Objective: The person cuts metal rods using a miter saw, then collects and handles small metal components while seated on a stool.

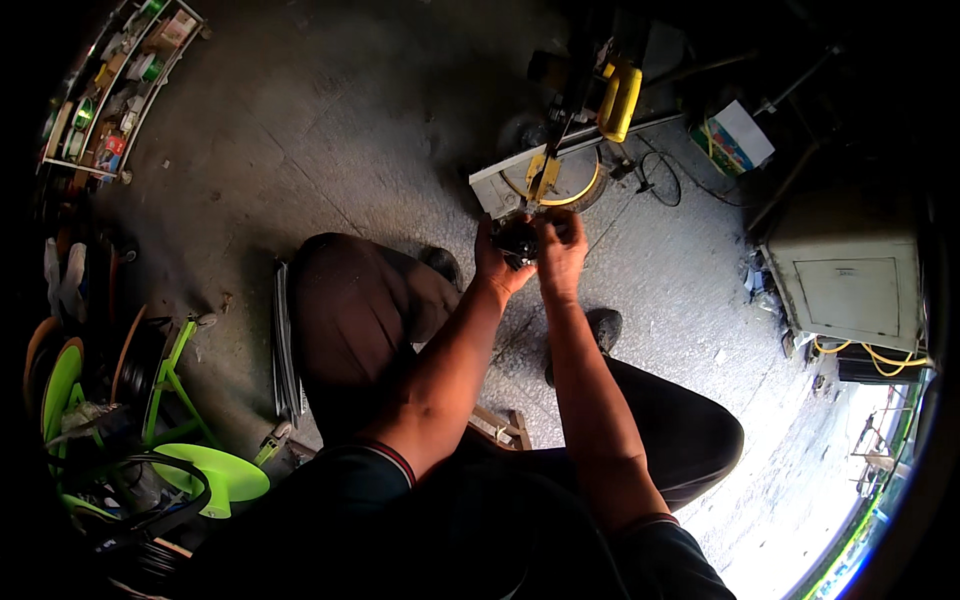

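In front of me, both of my hands meet around a small black object (517, 241) with a few shiny spots; its kind is too dark to make out. My left hand (494, 264) wraps it from the left and below, thumb and fingers closed on it. At its right side is my right hand (563, 258), with fingers bent and pressed together; what the fingertips pinch is hidden. Just beyond the hands stands a mitre saw (541, 180) with a grey fence, a round base and a yellow handle (620, 100).
Green cable reels (212, 475) and a green stand (172, 385) are at the lower left. A loaded shelf (120, 90) stands far left, a grey metal cabinet (848, 290) on the right. Cable (660, 180) and an open carton (735, 138) lie beyond the saw. My knees flank my arms.
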`<state>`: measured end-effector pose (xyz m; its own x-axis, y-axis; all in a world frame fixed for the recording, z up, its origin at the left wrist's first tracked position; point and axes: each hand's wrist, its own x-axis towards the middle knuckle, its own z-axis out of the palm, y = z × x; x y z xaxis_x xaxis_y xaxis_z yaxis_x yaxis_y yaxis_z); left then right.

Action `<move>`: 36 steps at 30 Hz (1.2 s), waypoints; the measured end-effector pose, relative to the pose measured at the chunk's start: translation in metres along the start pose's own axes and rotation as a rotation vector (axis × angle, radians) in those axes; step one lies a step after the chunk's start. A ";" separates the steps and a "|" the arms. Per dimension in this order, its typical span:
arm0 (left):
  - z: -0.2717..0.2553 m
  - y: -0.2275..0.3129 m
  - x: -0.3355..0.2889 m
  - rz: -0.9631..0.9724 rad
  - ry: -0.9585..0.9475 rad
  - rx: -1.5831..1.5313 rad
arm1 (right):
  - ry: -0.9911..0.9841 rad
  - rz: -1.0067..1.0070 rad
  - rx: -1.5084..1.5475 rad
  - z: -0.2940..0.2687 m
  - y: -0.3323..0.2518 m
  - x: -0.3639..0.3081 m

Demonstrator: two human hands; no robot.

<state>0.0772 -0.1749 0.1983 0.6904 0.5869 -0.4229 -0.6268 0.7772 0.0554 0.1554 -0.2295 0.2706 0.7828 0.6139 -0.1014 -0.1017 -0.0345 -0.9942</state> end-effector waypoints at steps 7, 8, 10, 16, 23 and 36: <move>0.018 -0.016 -0.044 0.083 -0.015 0.007 | 0.053 -0.291 -0.666 0.004 -0.029 -0.041; 0.019 -0.016 -0.046 0.084 -0.058 0.041 | 0.079 -0.345 -0.698 0.004 -0.032 -0.046; 0.020 -0.016 -0.049 0.089 -0.144 0.109 | 0.132 -0.451 -0.761 0.004 -0.038 -0.055; 0.059 -0.028 -0.069 0.061 -0.072 0.181 | 0.203 -0.500 -0.678 -0.008 -0.075 -0.077; 0.118 -0.040 -0.114 0.071 -0.048 0.183 | 0.263 -0.591 -0.574 -0.016 -0.136 -0.097; 0.204 -0.018 -0.118 0.015 -0.057 0.180 | 0.134 -0.537 -0.309 0.001 -0.181 -0.060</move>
<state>0.0800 -0.2118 0.4316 0.7038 0.6068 -0.3695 -0.5660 0.7932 0.2246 0.1268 -0.2593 0.4571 0.7479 0.5053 0.4306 0.4927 0.0122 -0.8701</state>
